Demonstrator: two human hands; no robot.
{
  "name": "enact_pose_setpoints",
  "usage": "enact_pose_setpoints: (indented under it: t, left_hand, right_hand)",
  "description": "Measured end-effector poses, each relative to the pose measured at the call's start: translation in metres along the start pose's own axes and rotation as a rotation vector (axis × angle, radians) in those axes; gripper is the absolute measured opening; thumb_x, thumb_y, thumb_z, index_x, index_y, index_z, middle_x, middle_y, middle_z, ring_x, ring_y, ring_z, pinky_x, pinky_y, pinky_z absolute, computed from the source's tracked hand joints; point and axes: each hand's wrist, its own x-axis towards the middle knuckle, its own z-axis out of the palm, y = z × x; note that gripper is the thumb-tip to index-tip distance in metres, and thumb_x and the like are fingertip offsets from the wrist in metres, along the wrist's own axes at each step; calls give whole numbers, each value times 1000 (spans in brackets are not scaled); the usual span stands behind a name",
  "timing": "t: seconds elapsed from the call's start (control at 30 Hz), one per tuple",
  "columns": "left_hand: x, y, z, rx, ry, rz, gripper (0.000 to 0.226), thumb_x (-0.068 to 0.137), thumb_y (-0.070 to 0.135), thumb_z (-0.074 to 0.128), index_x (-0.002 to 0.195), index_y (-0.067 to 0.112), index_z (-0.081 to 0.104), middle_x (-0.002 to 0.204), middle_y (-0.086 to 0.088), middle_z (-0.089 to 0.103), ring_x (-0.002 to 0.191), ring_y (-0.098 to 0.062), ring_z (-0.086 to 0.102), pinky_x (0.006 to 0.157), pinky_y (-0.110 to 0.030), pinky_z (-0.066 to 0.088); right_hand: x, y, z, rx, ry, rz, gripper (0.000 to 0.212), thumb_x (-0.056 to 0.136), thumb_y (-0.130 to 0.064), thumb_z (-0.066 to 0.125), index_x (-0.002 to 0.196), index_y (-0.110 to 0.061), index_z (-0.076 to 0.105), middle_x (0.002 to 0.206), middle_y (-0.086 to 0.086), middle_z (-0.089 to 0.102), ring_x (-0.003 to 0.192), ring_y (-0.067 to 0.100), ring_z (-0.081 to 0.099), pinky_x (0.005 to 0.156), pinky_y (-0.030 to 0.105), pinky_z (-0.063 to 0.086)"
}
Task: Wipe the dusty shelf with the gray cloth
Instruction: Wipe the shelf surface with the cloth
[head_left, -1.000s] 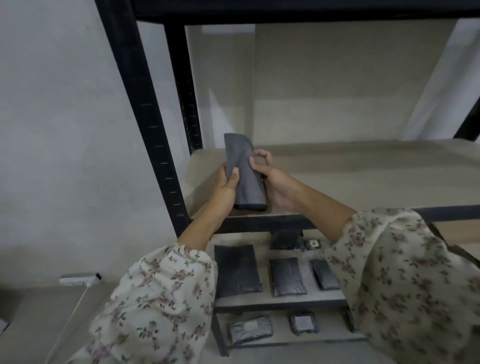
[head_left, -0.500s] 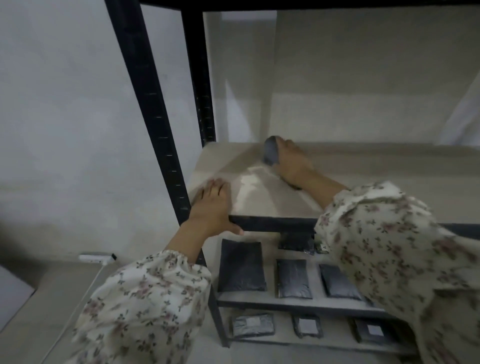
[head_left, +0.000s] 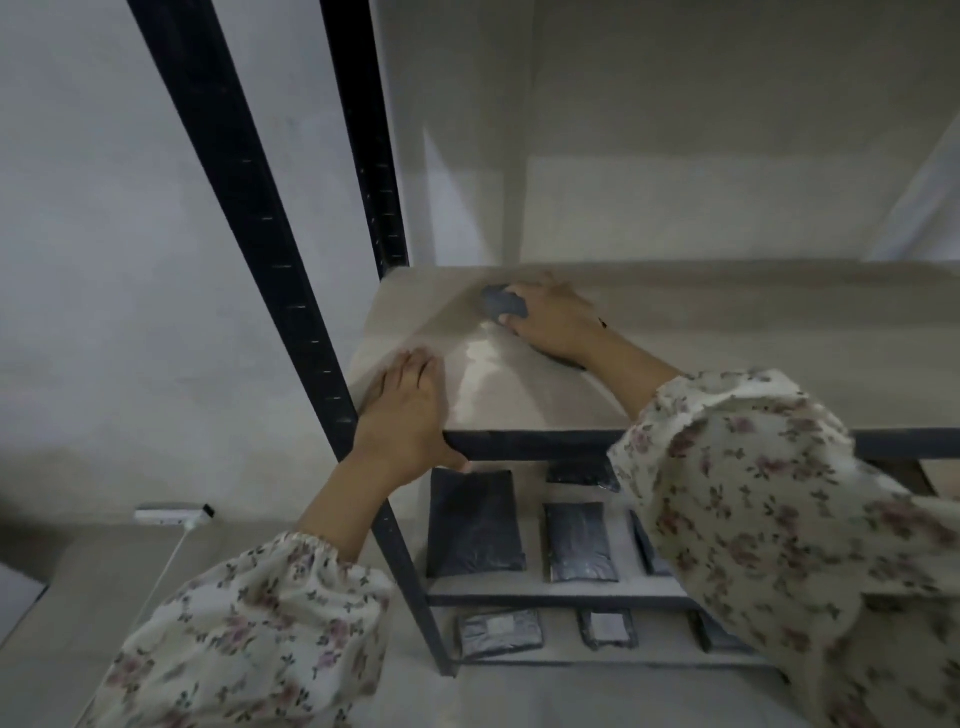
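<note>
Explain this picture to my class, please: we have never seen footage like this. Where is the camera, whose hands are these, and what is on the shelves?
The camera sits on a person's head and looks forward and down, so you see their own arms in flowered sleeves. No machine is involved. The right hand presses a gray cloth flat onto the pale shelf, near its back left corner. The left hand rests on the shelf's front edge beside a black upright post, with the thumb hooked under the edge. Otherwise that shelf looks bare. On the lower shelves lie several dark flat packets; what they contain cannot be told.
</note>
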Motion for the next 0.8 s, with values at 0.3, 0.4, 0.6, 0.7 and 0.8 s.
enact_pose_setpoints:
  t: [0.3, 0.4, 0.6, 0.7, 0.8]
  left_hand:
    - [-1, 1, -2, -29, 12, 10, 127, 61, 52, 79, 149, 7, 0, 159, -9, 1, 147, -24, -3, 119, -37, 2]
    - [-3, 2, -3, -20, 11, 11, 126, 61, 52, 79, 148, 5, 0, 158, -11, 2, 146, -25, -3, 120, -37, 3]
    - [-5, 4, -2, -10, 22, 17, 127, 61, 52, 79, 148, 6, -1, 159, -11, 2, 146, -26, -2, 118, -38, 3]
    - [-5, 4, -4, -11, 24, 16, 127, 62, 52, 79, 148, 5, -1, 158, -11, 2, 147, -26, -1, 118, -38, 4]
    - [-5, 4, -5, -12, 11, 13, 127, 62, 52, 79, 148, 4, -1, 158, -11, 2, 147, -26, -1, 119, -38, 5]
  right_hand:
    - [-3, -9, -19, 321, 6, 9, 42, 81, -26, 65, 122, -20, 59, 111, 3, 63, 108, 20, 56, 76, 25, 42]
    - [3, -13, -5, 123, 21, 17, 37, 82, -30, 59, 119, -27, 62, 115, 2, 56, 107, 24, 53, 79, 26, 39]
    - [-40, -11, -10, 267, -143, -160, 35, 79, -18, 62, 111, -29, 67, 114, -6, 59, 104, 14, 52, 87, 27, 41]
    - [-37, -8, -22, 407, -164, -106, 35, 79, -13, 62, 112, -26, 66, 112, -9, 59, 104, 11, 54, 80, 14, 39]
    - [-12, -11, -26, 402, 20, -49, 42, 80, -14, 64, 121, -22, 61, 122, -2, 61, 111, 15, 55, 83, 15, 42]
